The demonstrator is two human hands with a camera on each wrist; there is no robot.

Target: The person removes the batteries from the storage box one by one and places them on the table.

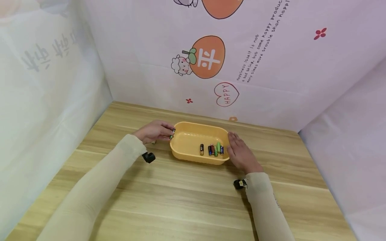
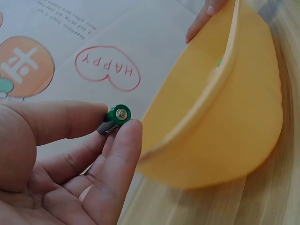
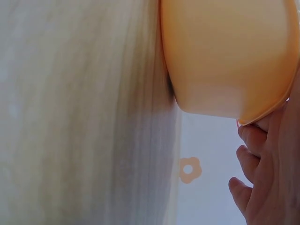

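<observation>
My left hand (image 1: 155, 130) pinches a green battery (image 2: 121, 114) between thumb and fingers, just outside the left rim of a yellow plastic basin (image 1: 190, 156). Its metal end with the small nub faces the left wrist camera. Against the basin's right end lies my right hand (image 1: 241, 152), fingers extended along the outside and holding nothing. Several batteries lie in the basin's right half: a black and copper one (image 1: 201, 149) a little apart, and a cluster with a light green battery (image 1: 218, 146) and a dark blue one (image 1: 221, 150).
The basin stands on a wood-grain table (image 1: 193, 201), near a printed white cloth (image 1: 144, 67) at the back. Cloth also hangs at both sides. A small pale object (image 1: 153, 142), partly hidden, lies below my left hand. Each wrist carries a small black camera (image 1: 148, 157).
</observation>
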